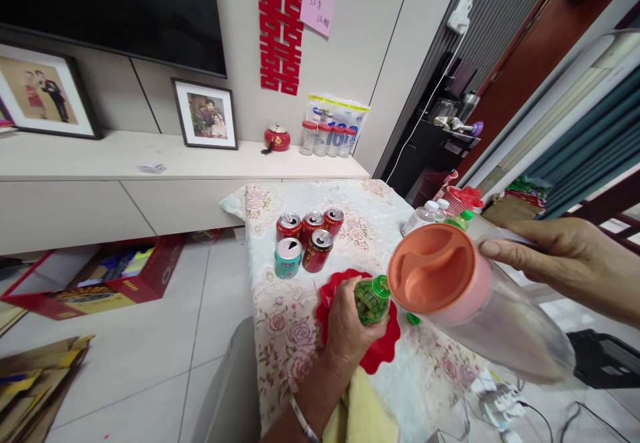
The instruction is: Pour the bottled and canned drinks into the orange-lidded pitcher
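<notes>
My left hand (347, 326) is wrapped round a green plastic bottle (369, 302) with an uncapped neck, above a red scalloped plate (390, 348). In my right hand (565, 256) is the handle of a clear pitcher (520, 326) with an orange lid (433, 266). The pitcher is tipped nearly onto its side, its lid end close to the bottle's mouth. I cannot tell whether liquid is flowing. A green cap (413, 318) lies beside the plate. A yellow cloth (367, 410) is below my left wrist.
Several red cans (318, 251) and a teal can (288, 258) stand together on the flowered tablecloth (280, 336). Clear bottles (423, 216) and a green-capped bottle (459, 219) stand at the right edge. Behind are a white cabinet (210, 163) and glass jars (320, 140).
</notes>
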`<state>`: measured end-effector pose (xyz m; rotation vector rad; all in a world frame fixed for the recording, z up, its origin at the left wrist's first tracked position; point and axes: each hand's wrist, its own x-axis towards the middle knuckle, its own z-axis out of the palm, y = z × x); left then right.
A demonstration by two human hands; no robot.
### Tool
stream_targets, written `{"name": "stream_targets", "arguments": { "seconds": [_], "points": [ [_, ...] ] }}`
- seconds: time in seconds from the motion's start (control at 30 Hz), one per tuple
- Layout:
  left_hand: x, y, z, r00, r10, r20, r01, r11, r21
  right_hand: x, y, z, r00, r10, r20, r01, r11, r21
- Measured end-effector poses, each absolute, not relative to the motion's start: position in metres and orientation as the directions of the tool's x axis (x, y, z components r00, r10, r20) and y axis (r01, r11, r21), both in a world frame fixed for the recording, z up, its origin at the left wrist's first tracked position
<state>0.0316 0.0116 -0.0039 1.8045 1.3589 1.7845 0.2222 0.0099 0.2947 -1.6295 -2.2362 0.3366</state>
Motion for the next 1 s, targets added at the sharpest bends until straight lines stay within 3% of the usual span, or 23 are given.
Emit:
{"name": "stream_targets", "arguments": {
  "seconds": [1.0],
  "points": [
    [0.0319, 0.0115, -0.0031, -0.204, 0.744, 0.636, 0.405, -0.527, 0.747, 0.2214, 0.0093, 0.2958, -0.259, 0.959, 0.115, 0.866, 0.284, -0.411]
  ]
}}
